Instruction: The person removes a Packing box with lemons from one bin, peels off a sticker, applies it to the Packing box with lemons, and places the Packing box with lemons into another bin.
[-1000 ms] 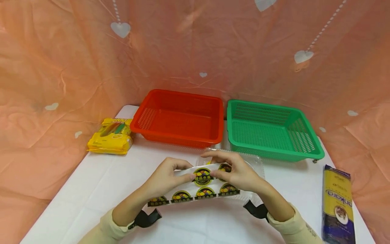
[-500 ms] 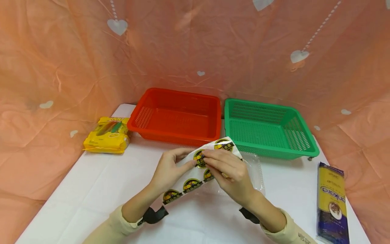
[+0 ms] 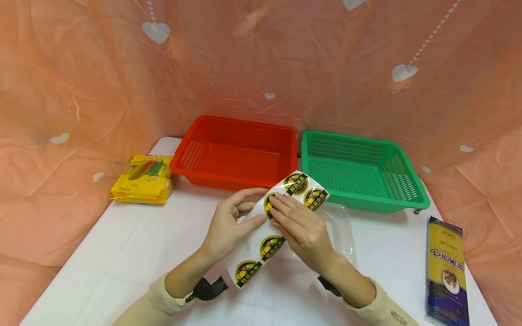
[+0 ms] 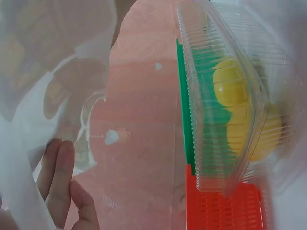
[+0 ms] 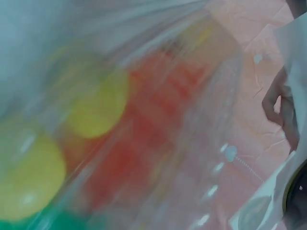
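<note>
Sticker sheet [image 3: 270,246] slants lengthwise, away-right, beneath right hand [image 3: 302,228] — fingers near-straight, grip unclear — left hand [image 3: 228,228] pinching its left edge.

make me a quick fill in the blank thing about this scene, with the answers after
The left hand and the ____ hand both touch the sticker sheet.
The yellow pack lies nearer to the ____ basket than to the green basket.
In the left wrist view, the round things seen through the clear container are coloured ____.
The backdrop is decorated with pale shapes called ____.

Missing words: right; red; yellow; hearts.
</note>
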`<move>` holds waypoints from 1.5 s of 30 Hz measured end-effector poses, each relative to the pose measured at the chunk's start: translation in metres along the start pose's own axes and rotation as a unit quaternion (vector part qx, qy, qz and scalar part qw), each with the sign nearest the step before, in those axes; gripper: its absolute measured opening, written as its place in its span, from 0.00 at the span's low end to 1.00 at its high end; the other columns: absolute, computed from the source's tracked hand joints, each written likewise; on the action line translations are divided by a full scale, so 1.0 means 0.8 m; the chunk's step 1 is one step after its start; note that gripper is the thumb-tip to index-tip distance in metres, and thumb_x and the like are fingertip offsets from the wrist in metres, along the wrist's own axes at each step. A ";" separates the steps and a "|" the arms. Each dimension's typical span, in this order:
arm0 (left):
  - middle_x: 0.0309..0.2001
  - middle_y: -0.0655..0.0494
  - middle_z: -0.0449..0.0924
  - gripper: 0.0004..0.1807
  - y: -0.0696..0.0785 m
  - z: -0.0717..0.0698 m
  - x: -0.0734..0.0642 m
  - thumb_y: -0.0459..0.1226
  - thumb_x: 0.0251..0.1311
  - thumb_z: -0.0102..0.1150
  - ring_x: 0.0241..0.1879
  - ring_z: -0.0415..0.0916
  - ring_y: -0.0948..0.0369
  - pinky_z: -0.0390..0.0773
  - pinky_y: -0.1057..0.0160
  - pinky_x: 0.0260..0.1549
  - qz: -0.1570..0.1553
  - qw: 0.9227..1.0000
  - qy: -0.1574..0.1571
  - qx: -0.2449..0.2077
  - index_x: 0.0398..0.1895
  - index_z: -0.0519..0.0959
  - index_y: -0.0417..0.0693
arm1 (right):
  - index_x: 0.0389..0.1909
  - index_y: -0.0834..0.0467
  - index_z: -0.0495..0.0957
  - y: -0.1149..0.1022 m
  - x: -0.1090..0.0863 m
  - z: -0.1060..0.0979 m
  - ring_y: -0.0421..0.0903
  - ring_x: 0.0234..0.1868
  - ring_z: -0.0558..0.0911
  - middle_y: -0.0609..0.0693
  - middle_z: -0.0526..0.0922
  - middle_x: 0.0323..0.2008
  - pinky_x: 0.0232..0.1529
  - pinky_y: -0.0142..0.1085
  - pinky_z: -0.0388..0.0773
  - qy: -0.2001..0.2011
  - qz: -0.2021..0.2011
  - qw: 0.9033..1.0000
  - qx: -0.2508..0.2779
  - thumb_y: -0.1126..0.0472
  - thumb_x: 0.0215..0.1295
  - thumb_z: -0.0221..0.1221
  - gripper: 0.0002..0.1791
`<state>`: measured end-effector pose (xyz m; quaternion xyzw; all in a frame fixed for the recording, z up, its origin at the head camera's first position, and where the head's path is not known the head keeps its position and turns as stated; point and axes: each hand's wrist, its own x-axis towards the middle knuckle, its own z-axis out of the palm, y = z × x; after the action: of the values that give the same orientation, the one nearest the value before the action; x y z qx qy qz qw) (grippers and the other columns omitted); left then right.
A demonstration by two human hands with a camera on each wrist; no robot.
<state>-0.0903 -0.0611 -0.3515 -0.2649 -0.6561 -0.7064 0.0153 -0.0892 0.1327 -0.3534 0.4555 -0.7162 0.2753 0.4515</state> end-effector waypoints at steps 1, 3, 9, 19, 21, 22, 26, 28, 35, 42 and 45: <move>0.40 0.40 0.86 0.26 0.000 -0.001 -0.001 0.23 0.57 0.65 0.38 0.85 0.54 0.86 0.60 0.33 -0.002 1.000 -0.001 -0.001 0.61 0.75 0.35 | 0.43 0.70 0.85 0.001 0.000 0.000 0.59 0.48 0.85 0.63 0.85 0.47 0.55 0.46 0.79 -0.003 -0.008 1.000 -0.002 0.65 0.72 0.58 0.12; 0.40 0.40 0.86 0.25 0.000 -0.002 -0.002 0.23 0.57 0.65 0.37 0.86 0.54 0.86 0.59 0.32 -0.006 1.000 -0.006 -0.006 0.60 0.75 0.35 | 0.43 0.70 0.84 0.003 -0.002 -0.002 0.59 0.47 0.86 0.63 0.85 0.47 0.53 0.45 0.80 -0.007 -0.023 1.000 -0.002 0.67 0.72 0.57 0.11; 0.41 0.40 0.86 0.24 -0.002 -0.005 -0.004 0.22 0.57 0.66 0.40 0.85 0.54 0.86 0.59 0.33 0.007 0.999 -0.035 -0.013 0.59 0.76 0.35 | 0.40 0.71 0.84 0.005 -0.005 -0.002 0.58 0.44 0.87 0.64 0.86 0.43 0.49 0.43 0.83 0.011 -0.036 0.999 0.025 0.70 0.72 0.56 0.10; 0.41 0.41 0.86 0.25 -0.001 -0.006 -0.005 0.23 0.57 0.65 0.40 0.86 0.54 0.85 0.60 0.31 0.009 0.999 -0.041 -0.003 0.60 0.75 0.36 | 0.38 0.71 0.84 0.005 -0.008 -0.002 0.56 0.45 0.87 0.64 0.86 0.42 0.53 0.39 0.81 0.041 0.043 0.991 0.119 0.69 0.70 0.59 0.08; 0.41 0.41 0.86 0.25 -0.001 -0.006 -0.006 0.22 0.57 0.66 0.39 0.86 0.54 0.86 0.59 0.31 0.007 0.999 -0.036 -0.006 0.59 0.75 0.35 | 0.38 0.71 0.84 0.006 -0.009 -0.002 0.55 0.45 0.87 0.64 0.86 0.42 0.53 0.38 0.81 0.049 0.066 0.986 0.145 0.69 0.70 0.59 0.08; 0.40 0.40 0.86 0.24 -0.001 -0.006 -0.006 0.22 0.56 0.66 0.38 0.86 0.54 0.86 0.59 0.31 0.007 0.999 -0.031 -0.006 0.58 0.76 0.35 | 0.38 0.71 0.84 0.006 -0.010 -0.003 0.55 0.45 0.87 0.64 0.86 0.42 0.53 0.38 0.81 0.054 0.079 0.983 0.159 0.68 0.69 0.59 0.09; 0.40 0.39 0.85 0.20 -0.003 -0.006 -0.006 0.21 0.54 0.67 0.37 0.85 0.55 0.86 0.59 0.34 0.006 1.000 -0.010 -0.013 0.52 0.77 0.32 | 0.38 0.72 0.84 0.005 -0.010 -0.006 0.52 0.45 0.87 0.62 0.87 0.41 0.47 0.33 0.82 0.070 0.144 0.965 0.207 0.69 0.68 0.61 0.08; 0.39 0.39 0.85 0.18 -0.004 -0.007 -0.007 0.21 0.54 0.67 0.37 0.85 0.55 0.86 0.59 0.34 0.003 1.000 -0.003 -0.016 0.49 0.78 0.32 | 0.38 0.72 0.84 0.004 -0.009 -0.008 0.50 0.45 0.87 0.61 0.87 0.41 0.44 0.31 0.82 0.076 0.182 0.954 0.225 0.71 0.66 0.62 0.06; 0.40 0.39 0.85 0.17 -0.004 -0.010 -0.007 0.22 0.54 0.68 0.35 0.86 0.56 0.86 0.58 0.33 -0.019 1.000 0.001 -0.012 0.48 0.79 0.32 | 0.37 0.72 0.84 0.000 -0.007 -0.019 0.42 0.33 0.85 0.55 0.88 0.36 0.34 0.27 0.81 0.090 0.334 0.892 0.290 0.83 0.58 0.60 0.09; 0.40 0.41 0.85 0.17 -0.014 -0.034 -0.009 0.24 0.54 0.69 0.35 0.85 0.57 0.85 0.61 0.33 -0.049 0.999 0.011 0.021 0.48 0.80 0.33 | 0.34 0.57 0.87 0.001 -0.003 -0.025 0.39 0.30 0.83 0.47 0.86 0.30 0.36 0.28 0.81 0.114 0.477 0.809 0.323 0.79 0.62 0.58 0.15; 0.41 0.41 0.85 0.16 -0.021 -0.053 -0.011 0.25 0.56 0.69 0.36 0.85 0.58 0.85 0.63 0.35 -0.066 0.997 0.015 0.041 0.48 0.80 0.34 | 0.34 0.52 0.87 0.002 -0.005 -0.025 0.39 0.30 0.83 0.47 0.86 0.30 0.38 0.29 0.82 0.116 0.492 0.797 0.331 0.80 0.63 0.57 0.19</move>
<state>-0.1041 -0.1008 -0.3704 -0.2094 -0.7003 -0.6823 -0.0111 -0.0819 0.1511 -0.3477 0.1284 -0.6514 0.7311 0.1572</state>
